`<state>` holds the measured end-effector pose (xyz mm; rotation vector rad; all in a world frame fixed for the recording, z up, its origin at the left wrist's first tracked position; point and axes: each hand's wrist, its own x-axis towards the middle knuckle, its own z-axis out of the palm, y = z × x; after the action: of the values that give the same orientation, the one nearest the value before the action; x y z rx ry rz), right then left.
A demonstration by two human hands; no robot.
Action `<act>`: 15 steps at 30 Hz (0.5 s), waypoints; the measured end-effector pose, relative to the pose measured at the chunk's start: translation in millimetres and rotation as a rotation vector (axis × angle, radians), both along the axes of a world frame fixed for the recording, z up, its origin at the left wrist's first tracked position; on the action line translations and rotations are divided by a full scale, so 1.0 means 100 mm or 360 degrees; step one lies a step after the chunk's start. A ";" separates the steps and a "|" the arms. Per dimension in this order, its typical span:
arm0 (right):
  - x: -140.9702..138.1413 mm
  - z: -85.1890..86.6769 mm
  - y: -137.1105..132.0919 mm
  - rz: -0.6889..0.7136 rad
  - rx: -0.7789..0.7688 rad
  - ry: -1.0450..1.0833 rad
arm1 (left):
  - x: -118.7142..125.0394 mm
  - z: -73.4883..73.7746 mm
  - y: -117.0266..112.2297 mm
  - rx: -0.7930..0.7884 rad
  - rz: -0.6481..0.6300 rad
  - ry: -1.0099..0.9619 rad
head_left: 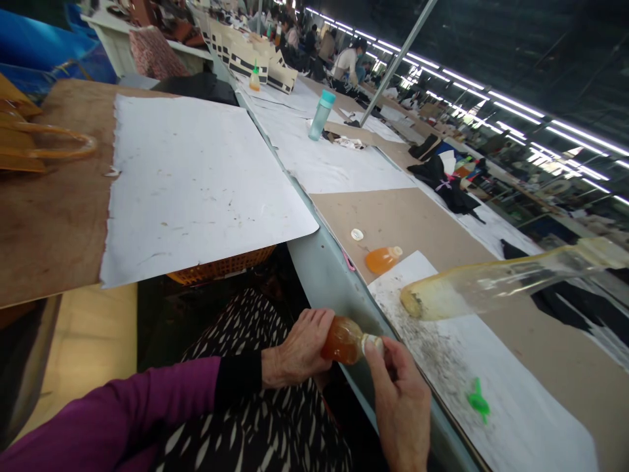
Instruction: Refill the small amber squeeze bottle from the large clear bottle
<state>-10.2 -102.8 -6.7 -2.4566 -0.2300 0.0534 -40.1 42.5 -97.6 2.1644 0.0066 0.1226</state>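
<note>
A small clear bottle of amber liquid (344, 339) lies tilted sideways between my hands, over my lap by the table edge. My left hand (304, 347) is wrapped around the bottle's base. At its neck, the thumb and fingers of my right hand (400, 393) pinch the white cap (369, 342). On the table just beyond, a second small bottle with orange liquid (382, 259) lies on its side, with a loose white cap (357, 234) close by. A green nozzle cap (478, 400) rests on the stained white sheet (531, 406) to the right.
A large clear bottle (481, 285) lies on the right side of the table. Farther back stand a teal drinking bottle (322, 115) and a green-tipped glue bottle (254, 77). At left, white paper (196, 177) covers a brown board (63, 216). People work in the distance.
</note>
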 end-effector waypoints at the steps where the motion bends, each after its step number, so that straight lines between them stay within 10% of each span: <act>1: 0.00 0.00 0.01 -0.0017 0.0005 0.0020 | 0.00 -0.01 0.00 0.0016 0.0008 -0.0002; 15: 0.00 -0.03 0.17 -0.0200 0.0042 0.0044 | 0.04 -0.12 0.01 0.0017 0.0047 -0.0067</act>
<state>-10.2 -86.1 -9.3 -2.4366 -0.0640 0.0296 -35.9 43.2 -110.1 2.1725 0.0141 0.1857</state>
